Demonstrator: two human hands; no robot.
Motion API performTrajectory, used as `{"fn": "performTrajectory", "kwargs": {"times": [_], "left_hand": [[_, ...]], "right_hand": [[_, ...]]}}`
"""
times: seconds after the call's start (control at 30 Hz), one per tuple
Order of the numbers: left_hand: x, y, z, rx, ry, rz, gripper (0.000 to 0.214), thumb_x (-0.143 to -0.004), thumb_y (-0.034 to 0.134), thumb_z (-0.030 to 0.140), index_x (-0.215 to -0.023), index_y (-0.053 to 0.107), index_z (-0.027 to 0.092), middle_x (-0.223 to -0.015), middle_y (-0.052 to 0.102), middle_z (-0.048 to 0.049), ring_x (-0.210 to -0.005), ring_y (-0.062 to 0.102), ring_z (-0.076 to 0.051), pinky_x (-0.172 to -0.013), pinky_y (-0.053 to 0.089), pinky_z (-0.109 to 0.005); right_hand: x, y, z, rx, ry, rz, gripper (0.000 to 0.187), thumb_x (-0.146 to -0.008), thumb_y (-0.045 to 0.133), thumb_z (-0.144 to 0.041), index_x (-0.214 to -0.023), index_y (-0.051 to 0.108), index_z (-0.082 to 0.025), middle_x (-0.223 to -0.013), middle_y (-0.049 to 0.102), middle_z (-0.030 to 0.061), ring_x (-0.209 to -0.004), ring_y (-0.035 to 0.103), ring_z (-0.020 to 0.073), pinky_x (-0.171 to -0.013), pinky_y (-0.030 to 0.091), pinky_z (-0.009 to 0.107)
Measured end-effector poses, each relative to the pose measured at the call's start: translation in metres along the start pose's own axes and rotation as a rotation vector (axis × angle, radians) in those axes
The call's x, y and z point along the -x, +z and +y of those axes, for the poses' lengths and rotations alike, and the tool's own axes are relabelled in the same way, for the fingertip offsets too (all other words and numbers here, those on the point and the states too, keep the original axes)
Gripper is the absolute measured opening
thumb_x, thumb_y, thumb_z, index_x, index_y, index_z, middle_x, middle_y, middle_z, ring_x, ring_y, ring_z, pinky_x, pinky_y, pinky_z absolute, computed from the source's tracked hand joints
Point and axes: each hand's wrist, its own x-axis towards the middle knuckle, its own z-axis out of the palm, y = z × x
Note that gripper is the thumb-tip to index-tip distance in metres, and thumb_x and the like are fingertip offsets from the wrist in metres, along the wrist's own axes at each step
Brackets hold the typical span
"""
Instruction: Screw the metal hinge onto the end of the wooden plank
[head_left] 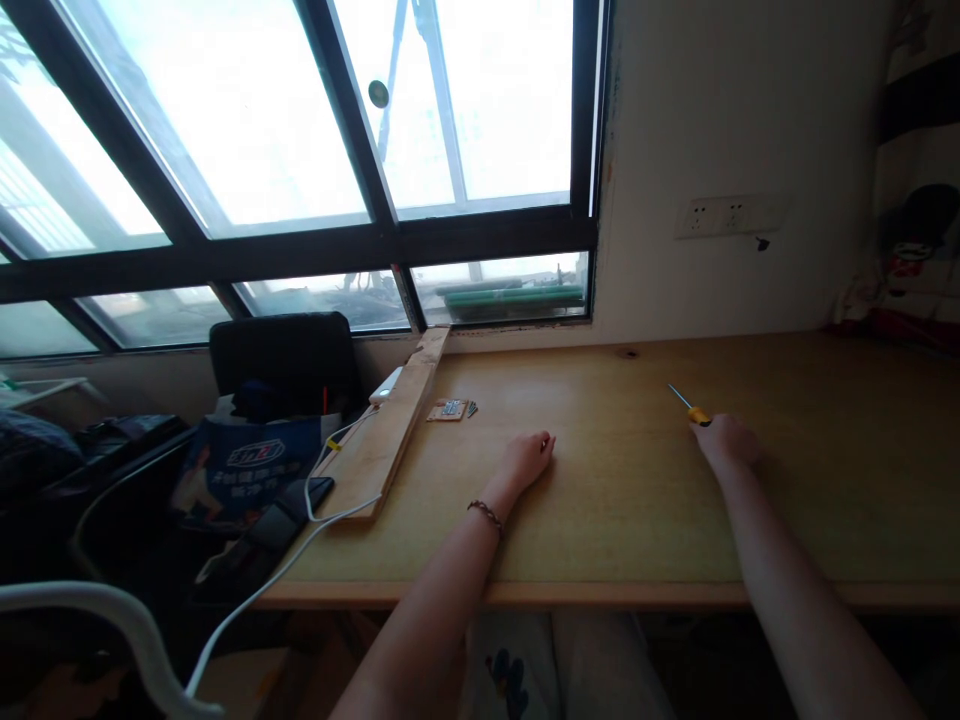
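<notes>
My right hand (727,442) is closed round the yellow handle of a screwdriver (699,414) on the right half of the wooden table (600,530). The screwdriver's thin metal shaft points away from me and to the left. My left hand (528,458) rests on the tabletop with its fingers curled in, and no object shows in it. A braided bracelet (486,514) circles that wrist. Beyond the left hand lies a small flat wooden piece with a light, patterned top (450,409). Several small screws (472,409) lie against its right side.
A long wooden board (390,440) runs along the table's left edge. A white cable (330,520) crosses its near end. To the left are a black chair (285,360) and a blue bag (247,470). A socket panel (731,216) is on the back wall, right of the window.
</notes>
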Motion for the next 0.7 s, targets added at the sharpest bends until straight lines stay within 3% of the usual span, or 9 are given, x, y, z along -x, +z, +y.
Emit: {"fn": "performTrajectory", "kwargs": {"times": [0.23,0.37,0.43,0.53,0.7], "left_hand": [[0.002,-0.005,0.003,0.059,-0.037,-0.030,0.040,-0.088,0.031,0.041,-0.082,0.063,0.017,-0.078,0.065,-0.0094,-0.071,0.058,-0.017,-0.061,0.036,-0.026],[0.000,-0.001,-0.004,0.064,-0.150,-0.002,0.036,-0.087,0.034,0.040,-0.089,0.063,0.018,-0.085,0.066,-0.0098,-0.076,0.059,-0.018,-0.064,0.039,-0.026],[-0.006,-0.001,-0.017,0.046,-0.249,0.047,0.034,-0.086,0.036,0.038,-0.094,0.062,0.019,-0.088,0.066,-0.0100,-0.079,0.060,-0.019,-0.066,0.040,-0.027],[-0.016,-0.006,-0.047,0.010,-0.412,0.120,0.030,-0.084,0.038,0.032,-0.095,0.063,0.019,-0.090,0.066,-0.0110,-0.084,0.060,-0.021,-0.068,0.042,-0.028],[-0.028,-0.020,-0.099,0.000,-0.640,0.214,0.030,-0.082,0.041,0.030,-0.098,0.063,0.020,-0.095,0.065,-0.0120,-0.090,0.060,-0.024,-0.070,0.044,-0.030]], "right_hand": [[0.004,0.000,0.002,-0.027,-0.014,0.048,0.047,-0.066,0.060,-0.050,-0.093,0.065,-0.012,-0.091,0.061,0.0204,-0.088,0.057,0.0363,-0.063,0.045,0.043],[0.012,-0.005,-0.006,-0.135,-0.207,0.354,0.046,-0.072,0.056,-0.044,-0.100,0.061,-0.009,-0.104,0.054,0.0219,-0.099,0.049,0.0342,-0.078,0.039,0.047],[0.019,-0.007,-0.019,-0.237,-0.405,0.474,0.039,-0.077,0.052,-0.037,-0.103,0.058,-0.009,-0.108,0.052,0.0192,-0.103,0.046,0.0299,-0.087,0.034,0.045],[0.034,-0.007,-0.047,-0.347,-0.648,0.500,0.032,-0.080,0.047,-0.031,-0.102,0.058,-0.012,-0.111,0.050,0.0161,-0.105,0.044,0.0260,-0.091,0.032,0.042],[0.063,0.011,-0.084,-0.450,-0.810,0.454,0.026,-0.082,0.044,-0.028,-0.099,0.058,-0.014,-0.111,0.050,0.0143,-0.103,0.045,0.0248,-0.091,0.035,0.040]]}}
